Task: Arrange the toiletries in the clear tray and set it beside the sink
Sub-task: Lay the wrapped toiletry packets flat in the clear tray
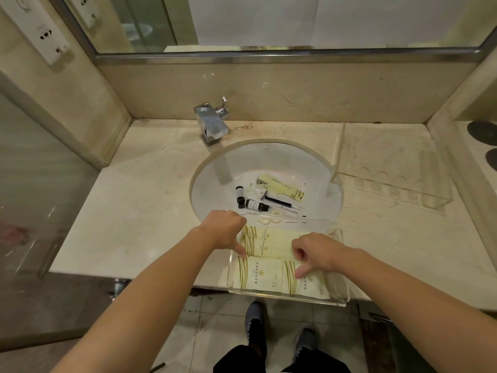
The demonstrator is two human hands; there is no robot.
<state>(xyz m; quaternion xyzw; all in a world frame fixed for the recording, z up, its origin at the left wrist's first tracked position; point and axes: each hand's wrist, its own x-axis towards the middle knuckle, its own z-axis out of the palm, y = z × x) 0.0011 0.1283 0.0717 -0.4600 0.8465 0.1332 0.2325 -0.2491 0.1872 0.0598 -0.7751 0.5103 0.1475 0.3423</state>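
A clear tray (339,292) lies across the sink's near rim and juts past the counter's front edge. Cream packets with gold stripes (259,273) lie flat inside it. My left hand (224,230) grips the tray's far left corner with curled fingers, its thumb pointing down along the left wall. My right hand (316,254) is over the tray's middle: fingers curled at the right end of the upper packet (271,244), thumb pressing on a lower packet. In the sink (212,181) lie two small dark bottles (240,196), a razor (277,201), a toothbrush and long cream packets (285,185).
A second clear tray (390,170) with round recesses sits on the counter right of the sink. A chrome tap (211,125) stands behind the basin. Marble counter (139,211) stretches to the left. A mirror and wall sockets are above; my feet show below.
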